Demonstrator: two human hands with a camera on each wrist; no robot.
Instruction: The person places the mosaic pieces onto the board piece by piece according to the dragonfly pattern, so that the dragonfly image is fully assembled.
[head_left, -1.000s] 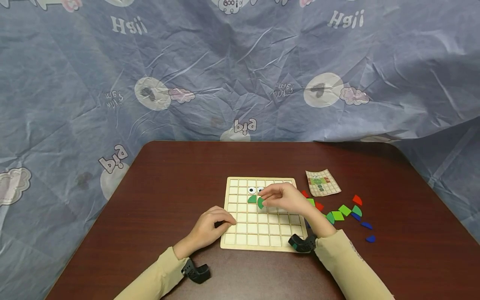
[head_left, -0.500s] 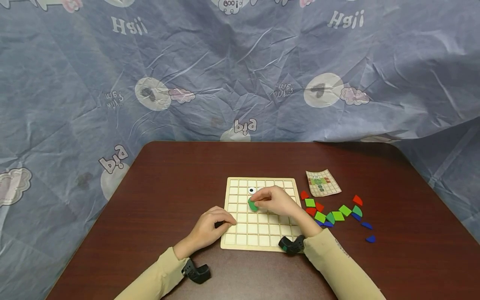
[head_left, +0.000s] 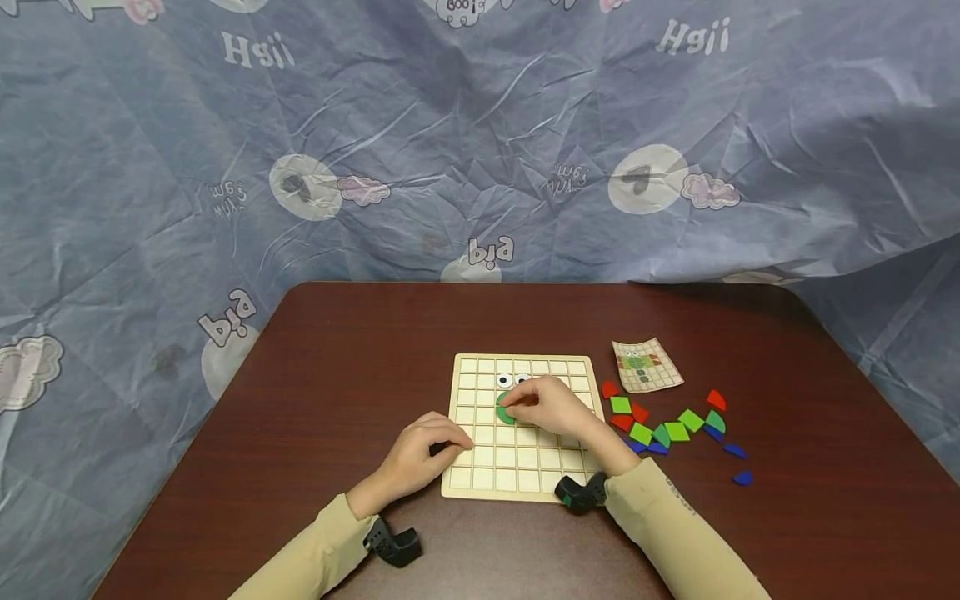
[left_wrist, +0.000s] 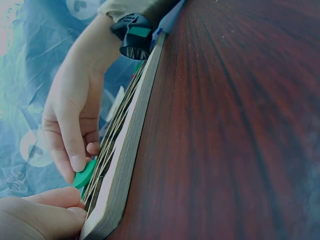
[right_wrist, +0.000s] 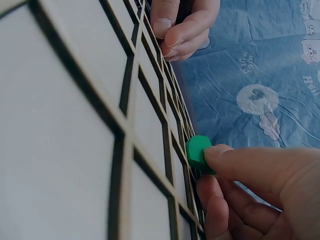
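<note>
Here is the right hand (head_left: pixel 551 404), reaching in over the gridded board (head_left: pixel 506 457), its thumb and fingers closed in a narrow pinch on a green piece (right_wrist: pixel 199 150). That piece sits at the left-centre part of the grid, a little below the left eye piece (head_left: pixel 504 381), and from the right wrist view its thick, rounded edge pokes out past the thumb, right up by the grid lines. More green shows just above it in the head view, partly behind the fingertips. The right eye piece (head_left: pixel 521 379) peeks out just above the right hand. Over on the other side, the left hand (head_left: pixel 420 450) rests at the board's left edge, fingers loosely bent, fingertips on the rim, no piece in its grasp. Off to the right of the board, it's a scatter of colour on the dark table (head_left: pixel 360 358): red pieces (head_left: pixel 716 400), light green squares (head_left: pixel 677 432), darker green quarter-rounds (head_left: pixel 716 422) and blue pieces (head_left: pixel 743 478), some touching, some apart. Just beyond them lies the picture card (head_left: pixel 647 367), slightly turned, showing a coloured figure on a grid, and behind it all hangs a wrinkled blue cloth (head_left: pixel 465 125).
</note>
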